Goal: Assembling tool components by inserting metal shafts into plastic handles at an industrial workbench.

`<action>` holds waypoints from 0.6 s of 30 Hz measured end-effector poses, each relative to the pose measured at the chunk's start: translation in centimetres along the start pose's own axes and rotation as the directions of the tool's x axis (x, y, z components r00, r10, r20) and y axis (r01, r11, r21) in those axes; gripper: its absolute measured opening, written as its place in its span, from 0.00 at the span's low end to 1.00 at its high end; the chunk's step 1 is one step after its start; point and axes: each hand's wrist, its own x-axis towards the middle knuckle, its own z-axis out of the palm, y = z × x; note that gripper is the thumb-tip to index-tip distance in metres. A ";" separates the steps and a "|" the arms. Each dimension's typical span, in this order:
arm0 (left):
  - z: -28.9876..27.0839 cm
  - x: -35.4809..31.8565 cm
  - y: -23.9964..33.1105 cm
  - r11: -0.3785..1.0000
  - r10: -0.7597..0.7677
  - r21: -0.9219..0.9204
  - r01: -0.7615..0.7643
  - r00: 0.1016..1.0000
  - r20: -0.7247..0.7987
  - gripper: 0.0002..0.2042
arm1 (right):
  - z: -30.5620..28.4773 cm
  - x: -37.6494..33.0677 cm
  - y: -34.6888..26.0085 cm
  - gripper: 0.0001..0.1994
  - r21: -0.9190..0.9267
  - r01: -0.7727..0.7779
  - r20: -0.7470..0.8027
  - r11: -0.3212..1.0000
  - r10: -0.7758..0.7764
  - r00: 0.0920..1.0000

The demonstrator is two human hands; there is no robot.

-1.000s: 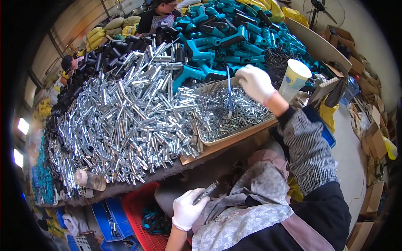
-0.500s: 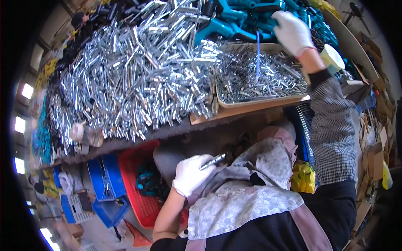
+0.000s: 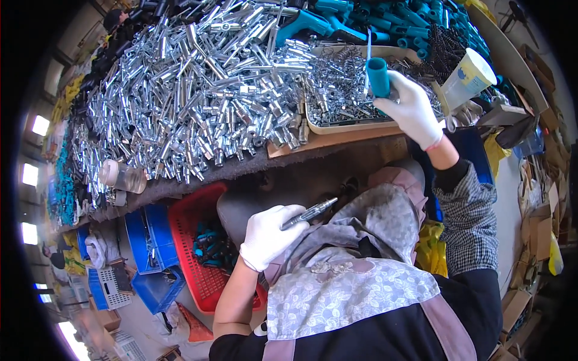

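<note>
In a white glove, my left hand (image 3: 271, 234) is closed round a silver metal shaft (image 3: 317, 211) above my lap, its tip pointing up and right. My right hand (image 3: 414, 109), also gloved, grips a short teal plastic tube (image 3: 378, 77) between thumb and fingers; the tube's open end faces up. It hovers over a shallow tray (image 3: 355, 127) of small metal parts and springs. A large heap of shiny metal shafts (image 3: 198, 96) covers the table left of the tray. Behind the tray lie more teal plastic parts (image 3: 415, 24).
A paper cup (image 3: 468, 78) leans right of the tray. A clear jar (image 3: 125, 177) lies at the table's front left edge. Below stand a red basket (image 3: 198, 265) holding teal and black pieces, and blue bins (image 3: 143, 246). Another person's head (image 3: 114, 19) shows at far left.
My right hand has come back from the teal pile toward me and now holds a teal tube. My left hand keeps the metal shaft, raised slightly and showing more of its length.
</note>
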 end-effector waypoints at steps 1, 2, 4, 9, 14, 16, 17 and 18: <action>0.1 0.0 0.1 0.995 0.030 -0.097 -0.034 0.999 -0.043 0.14 | 0.5 -0.8 0.0 0.22 0.057 0.054 -0.074 0.997 -0.050 0.996; 0.1 -0.1 0.1 0.995 0.027 -0.094 -0.031 0.999 -0.046 0.14 | 0.5 -1.6 -0.7 0.21 0.276 0.044 -0.098 0.960 -0.018 0.995; 0.3 -0.6 0.1 0.948 0.006 -0.314 -0.047 0.991 -0.130 0.17 | -0.6 -3.7 -4.2 0.21 0.506 -0.053 -0.080 0.861 0.107 0.991; -0.2 -0.2 0.8 0.962 0.099 -0.240 -0.132 0.984 -0.145 0.15 | -0.6 -9.9 -5.4 0.23 0.484 -0.622 0.509 0.615 0.380 0.772; -1.0 -0.2 1.4 0.970 0.126 -0.190 -0.149 0.984 -0.126 0.14 | -1.1 -11.6 -3.8 0.26 0.234 -0.717 0.631 0.656 0.458 0.626; -1.2 -0.5 1.1 0.970 0.118 -0.199 -0.141 0.985 -0.126 0.14 | -1.4 -11.9 -2.2 0.27 0.189 -0.723 0.650 0.664 0.467 0.599; -1.1 -0.6 1.1 0.968 0.113 -0.211 -0.138 0.985 -0.127 0.14 | -1.7 -11.8 -1.6 0.27 0.174 -0.690 0.691 0.703 0.412 0.594; -1.1 -0.6 1.1 0.968 0.111 -0.213 -0.137 0.985 -0.129 0.14 | -1.6 -11.6 -1.6 0.27 0.172 -0.690 0.692 0.703 0.412 0.593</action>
